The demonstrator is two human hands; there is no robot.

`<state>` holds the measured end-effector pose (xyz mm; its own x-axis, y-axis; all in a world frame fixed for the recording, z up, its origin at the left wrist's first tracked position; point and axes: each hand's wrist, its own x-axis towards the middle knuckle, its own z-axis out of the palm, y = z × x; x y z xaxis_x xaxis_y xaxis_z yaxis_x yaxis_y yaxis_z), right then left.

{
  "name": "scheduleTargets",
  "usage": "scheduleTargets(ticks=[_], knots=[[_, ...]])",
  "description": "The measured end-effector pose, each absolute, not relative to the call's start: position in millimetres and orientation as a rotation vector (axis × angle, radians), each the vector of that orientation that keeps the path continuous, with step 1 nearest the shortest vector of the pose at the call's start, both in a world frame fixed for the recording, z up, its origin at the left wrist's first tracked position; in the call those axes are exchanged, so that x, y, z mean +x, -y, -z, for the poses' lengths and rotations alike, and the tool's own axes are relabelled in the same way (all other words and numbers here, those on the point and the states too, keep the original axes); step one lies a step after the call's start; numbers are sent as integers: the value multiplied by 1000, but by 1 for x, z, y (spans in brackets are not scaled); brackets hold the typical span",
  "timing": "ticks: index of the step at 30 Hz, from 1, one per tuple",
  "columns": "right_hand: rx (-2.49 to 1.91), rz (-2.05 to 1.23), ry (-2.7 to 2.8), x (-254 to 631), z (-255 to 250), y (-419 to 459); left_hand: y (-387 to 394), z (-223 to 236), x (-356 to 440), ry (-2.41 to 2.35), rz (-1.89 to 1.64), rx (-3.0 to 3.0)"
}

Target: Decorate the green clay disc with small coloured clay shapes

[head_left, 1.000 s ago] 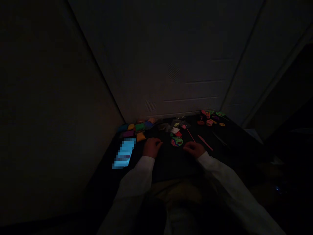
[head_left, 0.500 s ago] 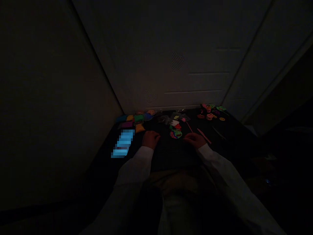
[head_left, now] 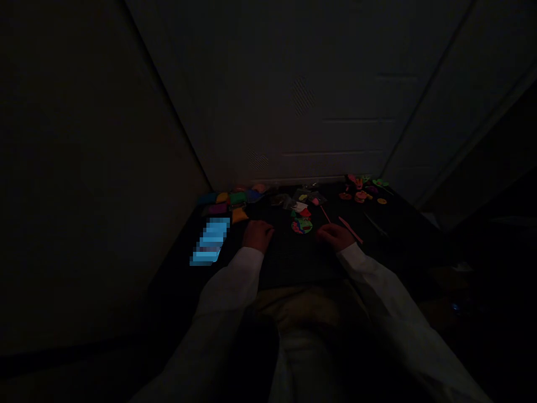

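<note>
In the dim head view, a round, flat multicoloured clay piece (head_left: 302,225) lies on the dark table between my hands, touched by neither. My left hand (head_left: 258,235) rests to the left of it with the fingers curled in, and nothing shows in them. To its right, my right hand (head_left: 335,237) lies on the table, also closed, with no object visible in it. A thin pink stick (head_left: 325,214) and a pink flat modelling tool (head_left: 350,229) lie just beyond my right hand. Red and white lumps (head_left: 302,210) sit right behind the round piece.
A lit phone (head_left: 211,240) with a blurred screen lies at the left. Coloured clay packs (head_left: 238,198) are grouped at the back left, clear bags (head_left: 283,200) at the back middle. Small clay figures (head_left: 359,196) stand at the back right, near the panelled wall (head_left: 335,137).
The whole view has shifted slightly, so the table things sit a little higher. My right hand's fingers look more tucked in. The round piece stays put on the table.
</note>
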<state>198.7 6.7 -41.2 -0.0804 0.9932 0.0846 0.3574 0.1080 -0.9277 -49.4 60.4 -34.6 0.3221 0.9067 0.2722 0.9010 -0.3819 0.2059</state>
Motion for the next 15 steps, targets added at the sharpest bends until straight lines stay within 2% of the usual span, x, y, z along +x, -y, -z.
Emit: scheduleTargets(ticks=[15], knots=[[-1469, -815, 1623, 201, 46, -9, -61, 35, -49, -1749, -555, 2551]])
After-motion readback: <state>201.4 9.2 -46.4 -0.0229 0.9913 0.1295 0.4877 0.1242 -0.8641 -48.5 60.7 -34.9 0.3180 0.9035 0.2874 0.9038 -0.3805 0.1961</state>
